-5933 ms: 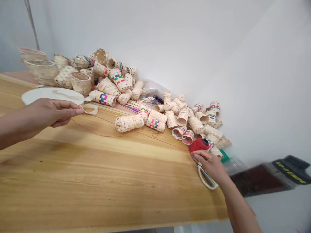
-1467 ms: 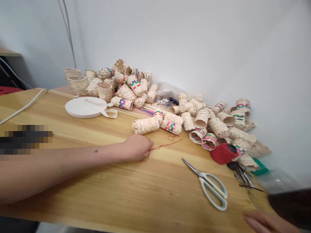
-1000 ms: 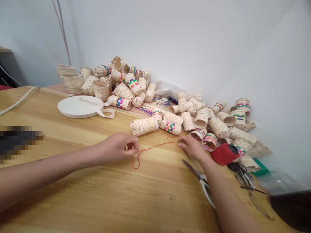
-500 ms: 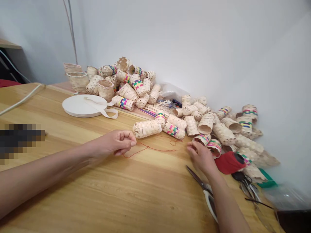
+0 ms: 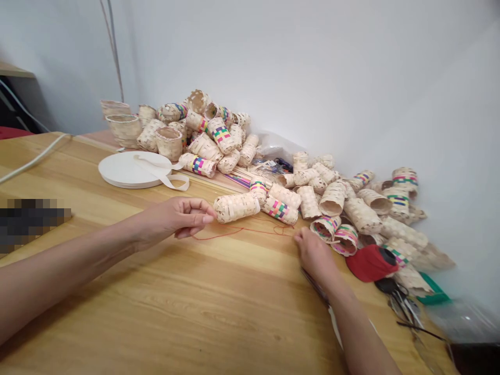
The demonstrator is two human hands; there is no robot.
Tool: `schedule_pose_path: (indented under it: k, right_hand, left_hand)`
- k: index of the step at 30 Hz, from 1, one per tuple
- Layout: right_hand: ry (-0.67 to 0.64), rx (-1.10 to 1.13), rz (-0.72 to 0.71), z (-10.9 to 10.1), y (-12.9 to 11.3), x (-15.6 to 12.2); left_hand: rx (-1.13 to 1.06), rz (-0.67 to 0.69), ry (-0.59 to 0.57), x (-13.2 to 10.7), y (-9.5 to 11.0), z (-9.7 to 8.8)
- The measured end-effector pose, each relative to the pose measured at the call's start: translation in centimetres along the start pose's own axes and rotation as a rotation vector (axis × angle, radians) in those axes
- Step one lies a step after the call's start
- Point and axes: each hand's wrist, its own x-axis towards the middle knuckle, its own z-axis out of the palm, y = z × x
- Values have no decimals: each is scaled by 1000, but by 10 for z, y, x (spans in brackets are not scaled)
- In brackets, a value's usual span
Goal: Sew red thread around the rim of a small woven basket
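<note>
Far left, a pale cable (image 5: 35, 159) crosses the wooden counter (image 5: 195, 312). Next, a flat white tape roll (image 5: 133, 169) with a loose tail, and behind it a heap of small woven baskets (image 5: 207, 130) against the wall. Left hand (image 5: 172, 219): fingers curled, thumb and fingertips pinched on one end of a red thread (image 5: 234, 230). The thread lies slack on the counter, running right in loose bends just in front of a plain basket (image 5: 236, 207) that lies on its side. Right hand (image 5: 314, 252): palm down near the thread's other end, fingers bent; whether it grips the thread I cannot tell. Scissors (image 5: 316, 284) lie mostly hidden under the right wrist. Further right, a red thread spool (image 5: 369, 262) rests beside a second heap of baskets (image 5: 371, 203), with dark tools (image 5: 398, 297) and a clear bag (image 5: 461, 320) near the edge. Progress, as judged: a length of thread is laid out apart from the spool, apparently cut; it is not yet passed through or tied to any basket, so that work appears to remain.
</note>
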Motion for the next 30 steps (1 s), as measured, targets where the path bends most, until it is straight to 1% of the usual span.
schedule_pose_path:
  k: [2, 5, 7, 9, 12, 16, 21, 24, 26, 28, 30]
  right_hand:
    - [57, 3, 40, -9, 12, 0]
    - [136, 11, 49, -22, 30, 1]
    - [168, 10, 37, -27, 40, 1]
    - [182, 2, 33, -28, 46, 1]
    - [196, -8, 38, -28, 49, 1]
    - [205, 5, 59, -29, 44, 0]
    - [163, 129, 70, -27, 43, -3]
    - [147, 191, 82, -24, 49, -4]
    - [164, 205, 92, -23, 50, -4]
    - [185, 215, 76, -24, 44, -3]
    - [176, 267, 18, -27, 25, -2]
  left_hand:
    - [31, 5, 1, 1, 0, -3]
    - [130, -4, -45, 4, 0, -10]
    - [233, -11, -68, 6, -1, -15]
    - [364, -2, -59, 8, -2, -22]
    - [549, 17, -15, 11, -1, -30]
    - [703, 24, 60, 12, 0, -42]
    - [861, 29, 144, 15, 0, -57]
    - [862, 14, 146, 16, 1, -58]
    - [786, 2, 105, 14, 3, -53]
    - [660, 2, 27, 10, 5, -44]
    - [512, 21, -90, 3, 8, -30]
